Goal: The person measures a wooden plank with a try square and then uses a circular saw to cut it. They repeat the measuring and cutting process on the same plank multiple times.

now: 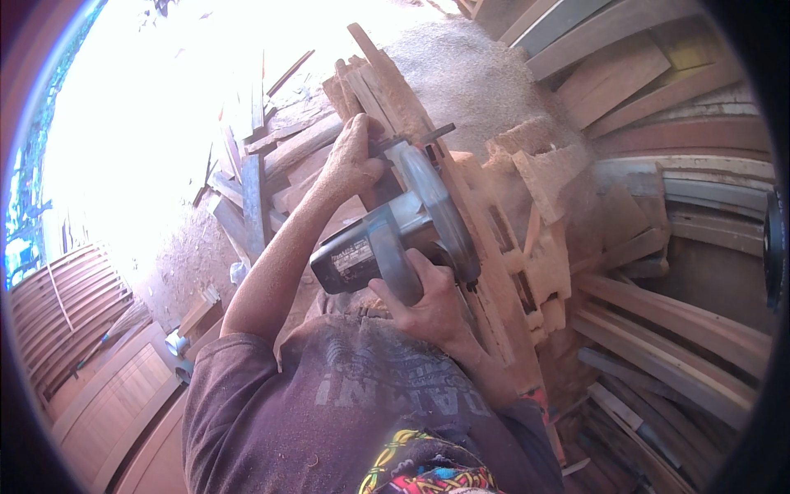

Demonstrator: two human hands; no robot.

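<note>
A circular saw [432,198] with a grey blade guard and a dark motor housing rests on a long wooden board [403,95]. My right hand [429,303] is wrapped round the saw's rear handle. Ahead of the saw's body, my left hand [354,156] is closed at the board's left edge, next to the front of the saw's base. Its fingertips are partly hidden, and it seems to grip the wood. Sawdust coats both forearms. The blade and the cut cannot be seen from here.
Notched timber blocks [539,181] stand right of the board. Stacked planks [675,313] fill the right side. Offcuts [255,189] lie on the floor to the left, near panelled wooden doors [119,391]. Sawdust [461,74] is heaped beyond the board.
</note>
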